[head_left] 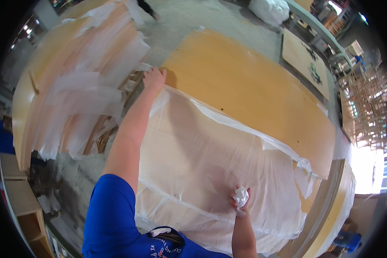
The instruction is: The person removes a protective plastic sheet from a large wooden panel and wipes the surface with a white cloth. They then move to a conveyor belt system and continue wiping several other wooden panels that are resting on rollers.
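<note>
A large yellow-brown wooden panel [241,81] lies on top of a stack in front of me. My left hand [155,78] is at its near left corner, with the fingers bent over the edge. Thin white wrapping sheet [215,150] covers the paler surface on my side, wrinkled and torn along the panel's near edge. Above that sheet, my right hand [241,200] is closed around a crumpled white wad [241,196]. Whether the wad is cloth, paper or film I cannot tell.
Left of me stands another stack of boards [28,103] draped in torn white sheeting. A wrapped panel [331,219] leans at the right. Farther off are a flat board [307,64] with cords on it, a white bundle [268,10] and wooden frames [365,105]. Shelving [21,189] stands lower left.
</note>
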Demonstrator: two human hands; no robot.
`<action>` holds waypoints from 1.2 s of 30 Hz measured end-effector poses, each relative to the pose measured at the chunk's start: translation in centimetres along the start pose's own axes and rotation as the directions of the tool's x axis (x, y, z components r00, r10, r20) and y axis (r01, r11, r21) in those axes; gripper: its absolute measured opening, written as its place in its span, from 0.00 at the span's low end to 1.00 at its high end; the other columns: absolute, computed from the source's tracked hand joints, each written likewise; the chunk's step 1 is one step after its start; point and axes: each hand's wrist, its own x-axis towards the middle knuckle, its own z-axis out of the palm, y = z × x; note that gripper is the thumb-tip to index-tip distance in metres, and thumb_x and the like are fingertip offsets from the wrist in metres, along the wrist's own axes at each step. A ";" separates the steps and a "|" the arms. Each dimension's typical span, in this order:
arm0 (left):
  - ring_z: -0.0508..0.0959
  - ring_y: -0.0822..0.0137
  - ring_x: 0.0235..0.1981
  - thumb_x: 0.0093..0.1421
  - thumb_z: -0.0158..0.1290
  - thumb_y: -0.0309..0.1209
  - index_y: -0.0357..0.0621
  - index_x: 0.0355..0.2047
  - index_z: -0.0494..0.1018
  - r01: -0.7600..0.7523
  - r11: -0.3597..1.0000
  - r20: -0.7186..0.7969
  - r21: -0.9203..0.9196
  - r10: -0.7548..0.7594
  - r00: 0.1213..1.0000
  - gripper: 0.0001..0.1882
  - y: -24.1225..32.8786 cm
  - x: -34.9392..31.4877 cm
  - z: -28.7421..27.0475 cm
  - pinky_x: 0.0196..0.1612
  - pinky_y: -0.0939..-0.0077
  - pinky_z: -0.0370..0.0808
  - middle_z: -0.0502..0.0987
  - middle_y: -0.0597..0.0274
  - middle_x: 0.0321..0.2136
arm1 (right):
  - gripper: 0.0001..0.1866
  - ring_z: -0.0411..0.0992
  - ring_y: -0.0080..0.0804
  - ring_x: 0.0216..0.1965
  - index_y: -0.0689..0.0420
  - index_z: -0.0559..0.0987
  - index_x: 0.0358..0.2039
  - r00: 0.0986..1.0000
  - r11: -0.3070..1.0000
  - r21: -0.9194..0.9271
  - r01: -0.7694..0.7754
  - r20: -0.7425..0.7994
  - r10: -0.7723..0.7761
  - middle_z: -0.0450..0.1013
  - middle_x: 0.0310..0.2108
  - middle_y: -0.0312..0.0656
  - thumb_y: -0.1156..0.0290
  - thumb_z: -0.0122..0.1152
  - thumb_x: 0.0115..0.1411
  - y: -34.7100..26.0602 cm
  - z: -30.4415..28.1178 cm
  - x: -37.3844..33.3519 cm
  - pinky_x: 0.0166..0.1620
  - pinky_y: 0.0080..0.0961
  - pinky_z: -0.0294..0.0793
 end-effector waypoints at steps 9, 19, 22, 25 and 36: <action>0.66 0.46 0.53 0.62 0.38 0.53 0.35 0.49 0.67 0.135 0.984 -0.154 0.116 -0.117 0.981 0.31 1.9 2.6 3.8 0.53 0.51 0.65 0.68 0.44 0.50 | 0.35 0.71 0.44 0.20 0.55 0.67 0.52 0.997 0.997 -0.011 -0.073 0.023 0.073 0.70 0.33 0.60 0.37 0.43 0.57 0.1 -0.3 0.4 0.12 0.25 0.66; 0.68 0.39 0.49 0.60 0.45 0.52 0.31 0.43 0.68 0.021 1.000 -0.088 0.019 -0.019 0.996 0.30 -3.8 -6.8 2.8 0.51 0.52 0.66 0.68 0.38 0.46 | 0.35 0.73 0.43 0.22 0.55 0.66 0.53 0.993 0.996 -0.044 -0.081 0.087 0.084 0.71 0.35 0.59 0.38 0.41 0.58 0.4 -0.1 0.8 0.12 0.24 0.67; 0.70 0.40 0.48 0.59 0.44 0.55 0.29 0.44 0.68 0.072 0.986 0.105 -0.152 -0.056 0.993 0.34 -2.5 -7.6 1.4 0.50 0.53 0.66 0.70 0.36 0.45 | 0.35 0.74 0.43 0.24 0.54 0.65 0.56 0.990 0.996 -0.048 -0.078 0.115 0.083 0.71 0.37 0.58 0.39 0.40 0.59 -0.1 -0.2 0.7 0.15 0.26 0.68; 0.72 0.41 0.47 0.58 0.40 0.59 0.27 0.46 0.68 0.071 0.960 0.158 -0.271 -0.028 0.987 0.39 -4.4 -7.7 -0.9 0.49 0.54 0.67 0.73 0.35 0.43 | 0.36 0.74 0.44 0.26 0.53 0.64 0.57 0.985 0.993 -0.032 -0.115 0.128 0.118 0.71 0.38 0.56 0.39 0.39 0.59 0.1 0.5 1.7 0.16 0.26 0.69; 0.72 0.58 0.47 0.62 0.43 0.54 0.29 0.50 0.64 0.233 0.712 0.440 -0.663 0.119 0.890 0.35 -7.9 -36.7 -0.9 0.47 0.67 0.70 0.72 0.45 0.46 | 0.30 0.75 0.38 0.32 0.51 0.70 0.53 0.960 0.983 -0.013 0.184 0.216 -0.177 0.54 0.61 0.58 0.43 0.44 0.59 -0.2 1.2 -5.6 0.21 0.22 0.71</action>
